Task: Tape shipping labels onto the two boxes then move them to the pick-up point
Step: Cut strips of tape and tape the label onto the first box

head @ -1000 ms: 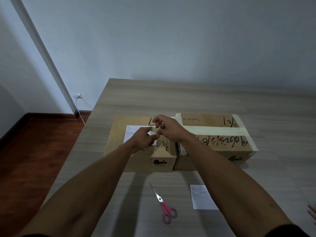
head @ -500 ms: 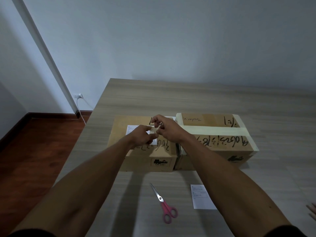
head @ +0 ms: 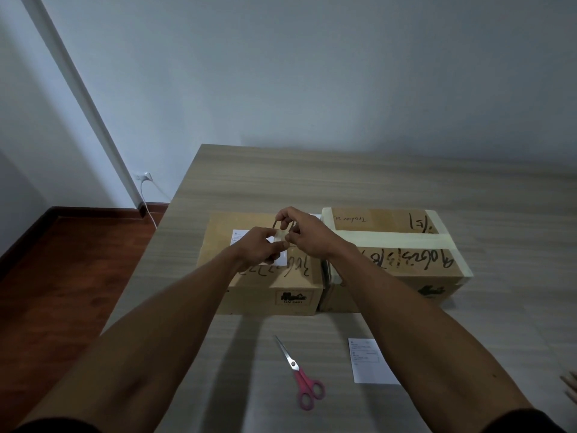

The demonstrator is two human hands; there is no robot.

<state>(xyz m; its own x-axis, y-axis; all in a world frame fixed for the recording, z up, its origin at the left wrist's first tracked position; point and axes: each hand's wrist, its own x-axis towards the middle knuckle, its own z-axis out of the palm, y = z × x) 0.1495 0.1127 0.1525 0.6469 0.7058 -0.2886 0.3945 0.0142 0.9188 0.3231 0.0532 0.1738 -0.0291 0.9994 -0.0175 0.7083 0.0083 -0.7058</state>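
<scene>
While both hands work: left hand [head: 260,250] and right hand [head: 304,235] pinch a small piece of tape [head: 281,235] between their fingertips.
Below them: first label [head: 242,237] lies on the left box [head: 265,276].
Outward: right box [head: 399,254] unlabelled; second label [head: 370,360] and scissors [head: 301,375] on the table [head: 343,179].
Progress: early; likely first label being taped, both boxes unmoved.

1. Plain pale wall [head: 312,73] behind, dim light.
2. Grey wood-grain tabletop [head: 343,182] against it.
3. Reddish wood floor [head: 62,276] at left, dark skirting [head: 28,234].
4. Socket [head: 143,176] with white cable [head: 149,210].
</scene>
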